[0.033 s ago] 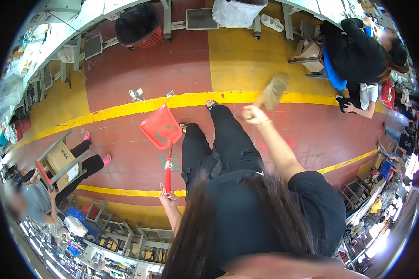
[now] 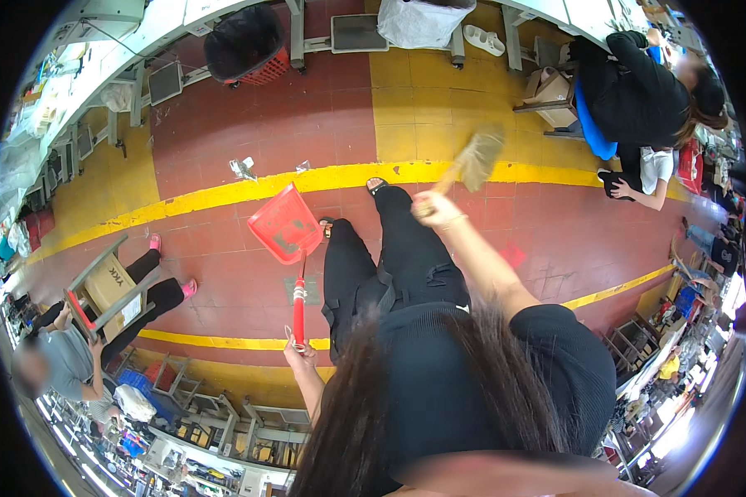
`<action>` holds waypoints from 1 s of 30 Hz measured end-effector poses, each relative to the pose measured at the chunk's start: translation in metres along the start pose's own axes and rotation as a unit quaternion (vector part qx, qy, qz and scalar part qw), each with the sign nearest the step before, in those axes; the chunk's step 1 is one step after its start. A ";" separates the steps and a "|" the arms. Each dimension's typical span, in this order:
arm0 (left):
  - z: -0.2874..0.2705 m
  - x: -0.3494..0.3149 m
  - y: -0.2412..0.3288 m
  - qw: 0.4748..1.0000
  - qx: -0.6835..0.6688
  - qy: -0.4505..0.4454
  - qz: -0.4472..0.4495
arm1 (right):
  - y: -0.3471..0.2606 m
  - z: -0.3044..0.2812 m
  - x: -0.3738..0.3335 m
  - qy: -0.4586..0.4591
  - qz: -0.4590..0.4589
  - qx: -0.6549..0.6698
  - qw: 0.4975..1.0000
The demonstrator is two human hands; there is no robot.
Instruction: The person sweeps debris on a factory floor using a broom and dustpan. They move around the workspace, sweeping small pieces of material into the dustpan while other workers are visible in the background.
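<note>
Head view shows the red dustpan [image 2: 286, 222] between nine and ten o'clock, its handle clasped by the left hand [image 2: 301, 356] at seven; the right hand [image 2: 436, 209] grips a brush [image 2: 479, 159] at two o'clock. Crumpled scraps [image 2: 242, 169] lie on the floor [image 2: 265, 120] at ten o'clock.

The red long-handled dustpan [image 2: 286, 228] is held by its red tubular handle in the left hand [image 2: 301, 354]; its wide, shallow pan lies ahead of that grip, angled slightly leftward, its inside marked with grey smudges. A pale band circles the handle between grip and pan. The short hand broom [image 2: 482, 157] extends ahead and to the right of the right hand [image 2: 439, 209], its tan handle leading from the grip to a blurred, brownish, flared head. Whether either touches the floor cannot be told.
</note>
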State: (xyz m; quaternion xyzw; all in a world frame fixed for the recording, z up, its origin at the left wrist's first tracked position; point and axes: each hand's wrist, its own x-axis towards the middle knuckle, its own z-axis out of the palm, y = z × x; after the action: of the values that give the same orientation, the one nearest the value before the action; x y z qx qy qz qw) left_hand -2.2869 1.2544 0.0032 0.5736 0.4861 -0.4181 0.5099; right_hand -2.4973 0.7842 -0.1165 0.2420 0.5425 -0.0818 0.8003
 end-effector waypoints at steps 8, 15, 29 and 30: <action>-0.022 0.008 0.015 0.999 -0.009 -0.016 0.038 | 0.217 0.107 0.043 -0.049 -0.001 -0.222 0.974; -0.073 0.036 0.039 0.999 0.012 -0.044 0.008 | 0.160 0.060 -0.011 -0.131 0.012 -0.283 0.950; -0.149 0.071 0.057 0.997 0.001 -0.075 -0.027 | 0.230 -0.161 -0.113 0.220 -0.179 -0.290 0.914; -0.153 0.072 0.056 0.997 -0.006 -0.075 -0.025 | 0.215 -0.153 -0.096 0.170 -0.140 -0.221 0.950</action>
State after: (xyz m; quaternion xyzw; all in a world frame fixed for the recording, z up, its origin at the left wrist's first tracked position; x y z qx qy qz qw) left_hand -2.2213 1.4153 -0.0370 0.5252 0.4627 -0.4697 0.5380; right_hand -2.5777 1.0311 -0.0097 -0.0091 0.7030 -0.0287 0.7105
